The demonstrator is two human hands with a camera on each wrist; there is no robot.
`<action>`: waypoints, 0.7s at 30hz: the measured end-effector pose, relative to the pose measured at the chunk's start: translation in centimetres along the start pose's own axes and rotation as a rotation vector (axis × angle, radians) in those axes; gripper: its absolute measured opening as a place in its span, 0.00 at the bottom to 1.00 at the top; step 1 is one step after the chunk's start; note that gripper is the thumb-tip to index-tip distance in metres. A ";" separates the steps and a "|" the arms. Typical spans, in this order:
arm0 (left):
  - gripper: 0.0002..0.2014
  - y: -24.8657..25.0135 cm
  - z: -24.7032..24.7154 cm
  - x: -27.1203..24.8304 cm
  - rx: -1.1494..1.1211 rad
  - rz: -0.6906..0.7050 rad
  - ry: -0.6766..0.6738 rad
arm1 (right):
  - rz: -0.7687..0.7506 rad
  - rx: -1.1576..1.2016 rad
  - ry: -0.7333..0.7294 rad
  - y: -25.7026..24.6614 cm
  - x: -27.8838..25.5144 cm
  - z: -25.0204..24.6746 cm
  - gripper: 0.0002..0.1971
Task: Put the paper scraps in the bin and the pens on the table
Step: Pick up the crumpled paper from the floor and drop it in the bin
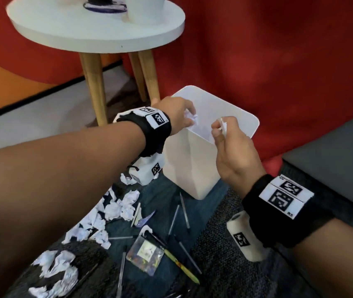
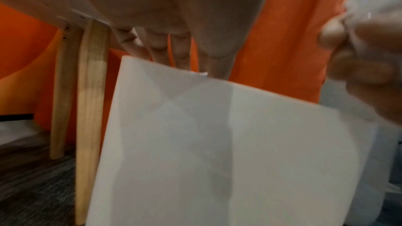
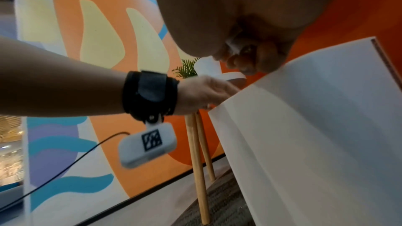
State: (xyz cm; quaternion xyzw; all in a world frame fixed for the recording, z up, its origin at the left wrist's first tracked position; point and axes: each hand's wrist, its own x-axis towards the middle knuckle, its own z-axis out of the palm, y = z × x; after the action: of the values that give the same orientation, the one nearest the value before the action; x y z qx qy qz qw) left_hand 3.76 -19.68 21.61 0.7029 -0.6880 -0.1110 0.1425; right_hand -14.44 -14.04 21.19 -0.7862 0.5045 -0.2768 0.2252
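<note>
Both hands hover over the open top of a white square bin (image 1: 192,168). At the bin's left rim my left hand (image 1: 187,114) pinches a crumpled paper scrap (image 1: 191,119) at its fingertips. My right hand (image 1: 217,127), at the near right rim, pinches a small white paper scrap (image 1: 223,126) between thumb and fingers. In the left wrist view the bin wall (image 2: 217,143) hides most of the left scrap. Several crumpled scraps (image 1: 117,207) and several pens (image 1: 184,209) lie on the rug below, among them a yellow pen (image 1: 182,265). The round white table (image 1: 96,33) stands behind the bin on the left.
A white pot (image 1: 145,7) and a dark object stand on the table. Its wooden legs (image 1: 94,91) come down just left of the bin. A clear plastic packet (image 1: 145,254) lies among the pens. A grey cushion (image 1: 332,158) is at the right, with red fabric behind the bin.
</note>
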 end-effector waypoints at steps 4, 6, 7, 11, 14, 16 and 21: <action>0.14 -0.3 0.6 -0.2 0.006 -0.020 -0.022 | 0.051 -0.009 0.053 0.5 1.2 -0.9 0.14; 0.14 -0.6 0.3 -0.5 0.005 -0.012 0.022 | 0.032 -0.058 0.097 0.9 2.0 -1.1 0.12; 0.14 -0.8 0.1 -0.6 0.001 -0.007 0.044 | 0.022 -0.091 0.097 0.8 2.5 -1.2 0.11; 0.12 -2.0 -1.2 -2.3 -0.052 0.014 0.104 | 0.034 -0.259 -0.010 0.3 4.7 -1.3 0.08; 0.11 -3.3 -1.9 -4.7 -0.074 0.020 0.125 | 0.072 -0.472 -0.122 0.6 6.3 -0.2 0.18; 0.11 -4.5 -2.0 -6.8 -0.057 0.024 0.113 | 0.145 -0.571 -0.224 1.1 6.8 0.7 0.23; 0.10 -9.7 -0.4 -13.9 -0.058 0.024 -0.061 | 0.161 -0.446 -0.122 1.2 6.7 2.0 0.37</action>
State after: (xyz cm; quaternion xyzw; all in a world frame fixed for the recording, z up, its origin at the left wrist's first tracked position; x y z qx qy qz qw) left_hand 12.58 -5.70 17.96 0.6864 -0.6970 -0.1506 0.1428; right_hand -11.64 -20.55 20.37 -0.7892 0.5994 -0.0915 0.0973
